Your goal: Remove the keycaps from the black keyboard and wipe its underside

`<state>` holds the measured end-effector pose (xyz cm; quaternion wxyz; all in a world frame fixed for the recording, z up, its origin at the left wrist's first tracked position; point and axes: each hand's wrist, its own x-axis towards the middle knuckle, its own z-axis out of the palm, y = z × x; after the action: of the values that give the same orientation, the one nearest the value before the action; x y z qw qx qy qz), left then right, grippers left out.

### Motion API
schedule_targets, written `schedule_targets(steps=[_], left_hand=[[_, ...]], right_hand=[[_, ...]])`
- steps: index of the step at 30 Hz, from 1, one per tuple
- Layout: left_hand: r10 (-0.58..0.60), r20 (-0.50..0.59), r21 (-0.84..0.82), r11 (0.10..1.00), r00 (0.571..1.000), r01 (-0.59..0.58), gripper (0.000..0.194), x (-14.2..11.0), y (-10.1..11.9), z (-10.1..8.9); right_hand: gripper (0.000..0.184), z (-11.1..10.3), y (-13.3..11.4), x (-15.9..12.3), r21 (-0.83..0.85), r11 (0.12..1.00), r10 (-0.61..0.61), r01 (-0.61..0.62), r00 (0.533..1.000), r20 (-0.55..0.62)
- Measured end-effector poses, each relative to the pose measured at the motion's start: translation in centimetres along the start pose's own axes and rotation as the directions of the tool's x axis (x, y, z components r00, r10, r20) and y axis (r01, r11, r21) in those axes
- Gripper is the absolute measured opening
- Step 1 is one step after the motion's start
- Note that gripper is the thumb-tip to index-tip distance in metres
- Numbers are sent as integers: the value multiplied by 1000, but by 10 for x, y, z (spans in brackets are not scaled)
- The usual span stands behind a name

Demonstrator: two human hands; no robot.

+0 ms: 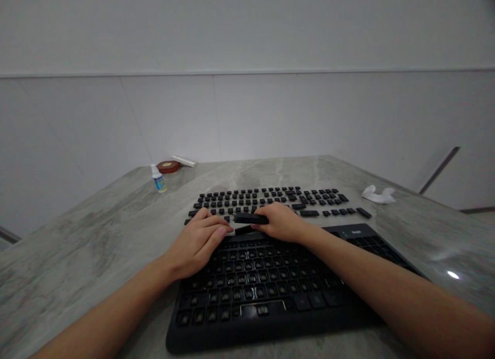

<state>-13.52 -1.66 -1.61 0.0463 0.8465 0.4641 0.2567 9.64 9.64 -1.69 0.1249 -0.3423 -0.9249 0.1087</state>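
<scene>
Your right grip (280, 222) clamps a black, bar-shaped, plastic-looking object (245, 218), likely light and stiff: hold its right end; left grip's (201, 243) state indeterminable.

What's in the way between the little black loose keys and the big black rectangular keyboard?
The left hand, the right hand and the long black object it grips cover the middle of the gap. Farther right, nothing visible stands between the keys and the keyboard.
</scene>
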Motion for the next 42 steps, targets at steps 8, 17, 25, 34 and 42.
schedule_targets(steps=[8, 17, 25, 34, 42], left_hand=[[-12, 26, 31, 999, 1000, 11, 42, 2, 2, 1], [-11, -4, 35, 999, 1000, 11, 43, 1, 1, 3], [-2, -99, 28, 1000, 995, 5, 29, 0, -2, 8], [47, -297, -32, 998, 954, -60, 16, -3, 2, 18], [-52, -374, -24, 999, 926, 47, 17, -4, -1, 14]], right_hand=[[16, 0, 1, 1, -19, 997, 79, -78, 997, 17], [24, -2, 2, 2, 35, 993, 110, -111, 993, 47], [22, -7, -7, -1, 174, 981, 97, -84, 993, -67], [28, 2, -18, -5, 378, 925, -3, 40, 995, -99], [36, 3, 1, -1, 344, 937, 68, 64, 930, -360]])
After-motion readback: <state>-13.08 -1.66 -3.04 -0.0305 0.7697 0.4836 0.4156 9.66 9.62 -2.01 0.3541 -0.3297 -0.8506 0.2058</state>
